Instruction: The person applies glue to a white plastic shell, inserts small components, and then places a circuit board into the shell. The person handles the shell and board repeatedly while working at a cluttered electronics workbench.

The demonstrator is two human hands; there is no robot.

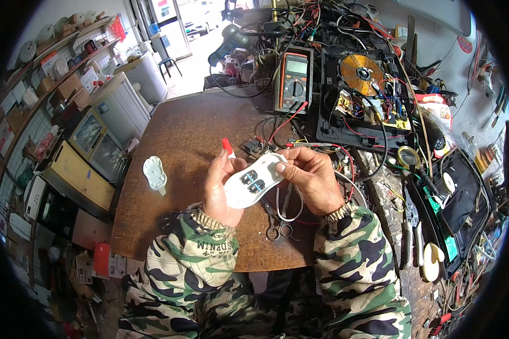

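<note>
A rounded white plastic shell [247, 183], apparently a socket casing, is held tilted over the table, with dark slots and light-blue parts in its middle. My left hand [219, 183] is closed around its left end. My right hand [314, 175] pinches its upper right end between thumb and fingers. Just beyond my left fingers a red tip [228, 146] on a white body sticks up; whether that hand holds it I cannot tell. A matching pale shell half [154, 174] lies on the table to the left. Below my right hand are a white cable [290, 217] and scissors [274, 226].
A multimeter [294, 81] stands at the back of the brown table [181, 127], beside an opened induction cooker [362, 73] with a copper coil. Tangled wires and test leads run behind my right hand. Pliers [411, 214] and a black casing [461, 209] lie to the right.
</note>
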